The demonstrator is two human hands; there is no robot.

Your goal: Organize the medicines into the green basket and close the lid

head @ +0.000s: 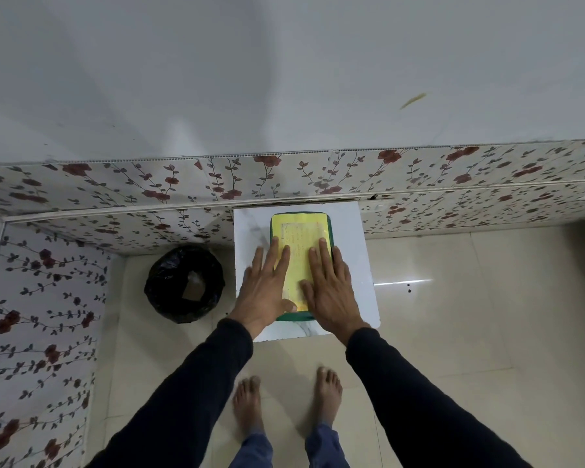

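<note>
From the head camera, looking down, a green basket (294, 317) sits on a small white marble-patterned table (352, 251), roughly at its middle and set against the far floral-papered wall (149, 187). A yellow lid (299, 238) covers the basket's top, so only a thin green rim shows around it, and the contents are hidden. The left hand (265, 287) lies flat on the lid's left side, fingers spread and straight, thumb reaching across the near edge; it grips nothing. The right hand (330, 288) lies flat on the lid's right side in the same way, palm down, fingers extended toward the wall, holding nothing. Both arms wear dark sleeves (190, 393). On the tiled floor to the left of the table stands a bin lined with a black bag (183, 283). Two bare feet (249, 400) stand on the near floor.
</note>
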